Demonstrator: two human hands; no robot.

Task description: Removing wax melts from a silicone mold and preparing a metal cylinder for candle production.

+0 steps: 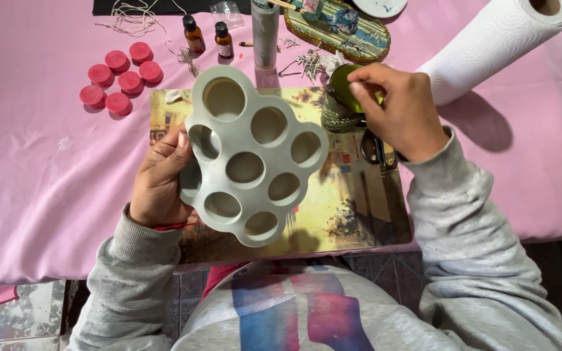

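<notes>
Left hand [159, 184]: our fingers clamp the grey round-holed silicone mould [250, 154], tilted up, cavities facing us.
Right hand [401, 110]: right of the mould, fingers pinched together over the dark pot's green rim [345, 88].

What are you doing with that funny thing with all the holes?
A person sits at a table with a pink cloth. The left hand holds up a grey mould with round holes, all empty. The right hand reaches its fingertips into a small cup with green inside. Scissors lie just under that hand on a picture mat. Off to the side sit six small pink round pieces, two little brown bottles and a roll of paper towel.
</notes>
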